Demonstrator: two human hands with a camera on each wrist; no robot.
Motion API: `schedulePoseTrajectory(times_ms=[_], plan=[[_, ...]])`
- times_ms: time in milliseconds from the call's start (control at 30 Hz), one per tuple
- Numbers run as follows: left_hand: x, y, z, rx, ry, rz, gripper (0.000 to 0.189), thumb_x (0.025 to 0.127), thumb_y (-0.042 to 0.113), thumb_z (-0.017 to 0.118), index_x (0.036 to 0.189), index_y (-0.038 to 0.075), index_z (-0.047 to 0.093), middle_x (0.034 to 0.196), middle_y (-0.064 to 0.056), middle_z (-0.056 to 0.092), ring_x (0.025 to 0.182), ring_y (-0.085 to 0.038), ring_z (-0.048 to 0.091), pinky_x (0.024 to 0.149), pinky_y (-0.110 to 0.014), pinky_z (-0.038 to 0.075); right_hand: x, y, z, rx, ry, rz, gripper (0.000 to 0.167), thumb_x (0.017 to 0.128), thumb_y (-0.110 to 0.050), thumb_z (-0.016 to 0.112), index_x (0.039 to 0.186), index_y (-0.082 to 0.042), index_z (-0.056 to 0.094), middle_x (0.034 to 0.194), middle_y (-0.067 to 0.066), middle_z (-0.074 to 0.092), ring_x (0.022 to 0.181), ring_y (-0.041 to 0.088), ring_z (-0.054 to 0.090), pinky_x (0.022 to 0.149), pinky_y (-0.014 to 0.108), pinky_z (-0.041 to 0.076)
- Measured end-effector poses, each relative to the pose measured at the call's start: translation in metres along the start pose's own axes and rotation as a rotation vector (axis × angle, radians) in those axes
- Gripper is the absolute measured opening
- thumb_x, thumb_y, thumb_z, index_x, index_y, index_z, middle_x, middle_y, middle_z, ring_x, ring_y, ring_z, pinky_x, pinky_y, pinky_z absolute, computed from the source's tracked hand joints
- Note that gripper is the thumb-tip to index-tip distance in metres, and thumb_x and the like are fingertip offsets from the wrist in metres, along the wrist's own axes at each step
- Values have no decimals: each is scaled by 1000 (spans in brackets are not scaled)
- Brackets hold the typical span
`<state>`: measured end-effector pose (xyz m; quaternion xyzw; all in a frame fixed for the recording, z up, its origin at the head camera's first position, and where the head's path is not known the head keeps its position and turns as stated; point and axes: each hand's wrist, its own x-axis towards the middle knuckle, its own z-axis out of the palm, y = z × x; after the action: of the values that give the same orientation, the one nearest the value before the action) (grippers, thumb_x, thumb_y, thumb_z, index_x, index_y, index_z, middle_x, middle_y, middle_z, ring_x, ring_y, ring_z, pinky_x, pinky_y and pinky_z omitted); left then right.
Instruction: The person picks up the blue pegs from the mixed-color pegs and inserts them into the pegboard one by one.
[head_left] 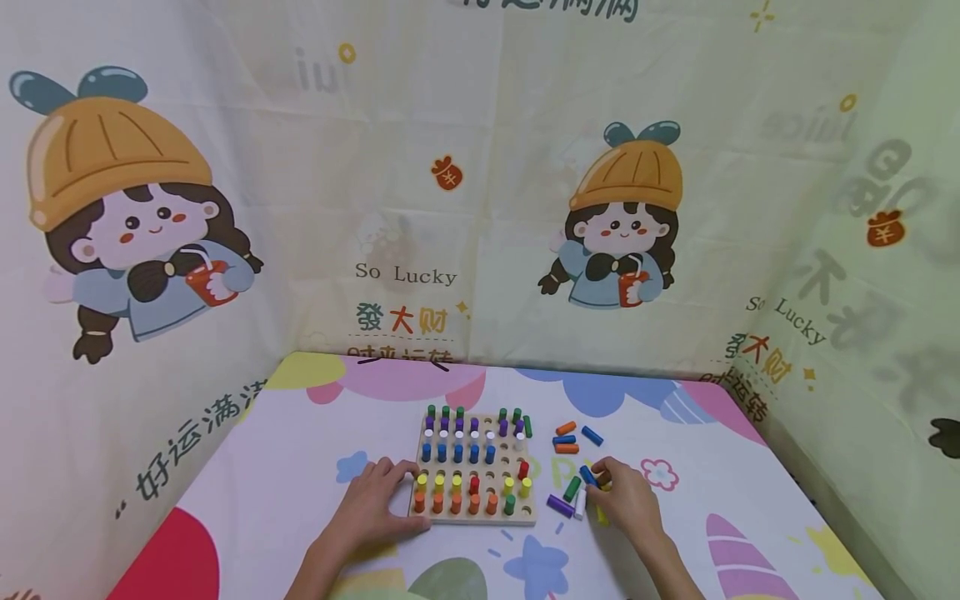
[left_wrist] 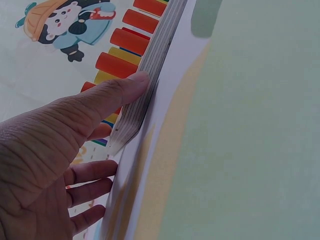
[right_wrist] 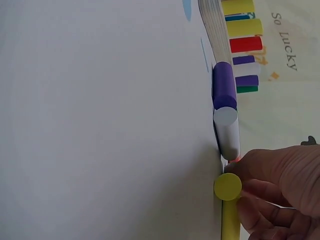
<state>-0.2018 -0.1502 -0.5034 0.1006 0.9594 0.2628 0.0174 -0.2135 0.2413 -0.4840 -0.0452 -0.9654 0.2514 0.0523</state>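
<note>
A wooden pegboard (head_left: 480,521) holds rows of coloured pegs, with some holes bare toward its right side. My left hand (head_left: 375,498) holds the board's near left corner. Its thumb (left_wrist: 135,82) presses the front edge, the index finger reaches the left side, and the other fingers extend beyond the corner. To the right of the board, my right hand (head_left: 626,496) pinches a blue peg (head_left: 588,476) between thumb and index finger. Around those fingertips lie a green peg (head_left: 572,488), a white peg (right_wrist: 228,135), a purple peg (right_wrist: 224,85) and a yellow peg (right_wrist: 230,215).
Farther back on the right are loose orange pegs (head_left: 566,448) and blue pegs (head_left: 592,435). One green peg (head_left: 527,427) leans at the board's right edge. A printed cloth (head_left: 285,467) covers the table, and printed curtains (head_left: 480,208) stand behind and at both sides.
</note>
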Motion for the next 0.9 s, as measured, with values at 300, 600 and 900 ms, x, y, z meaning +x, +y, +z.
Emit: schedulePoseTrajectory(times_ms=[300,600,900], plan=[[0,1,-1,1,-4,-7,74,66,64,87,127,28,63,101,2,51,97,-20,46,86,-48,44,2,0,0,21,21,5,23,81,-11,81,101,-3,72,87,4,70,76,18,59,69,39,50],[-2,2,-2,8,5,0,74,67,63,87,126,27,62,101,2,51,97,-20,46,87,-48,44,1,-1,0,72,76,-37,23,81,-11,80,100,-2,71,85,2,70,77,17,63,71,39,51],[-2,2,-2,10,2,-1,73,66,63,88,125,28,62,101,1,51,97,-21,46,85,-47,43,0,-8,-2,127,78,-57,22,81,-8,78,101,-2,72,86,2,70,78,16,62,74,37,52]])
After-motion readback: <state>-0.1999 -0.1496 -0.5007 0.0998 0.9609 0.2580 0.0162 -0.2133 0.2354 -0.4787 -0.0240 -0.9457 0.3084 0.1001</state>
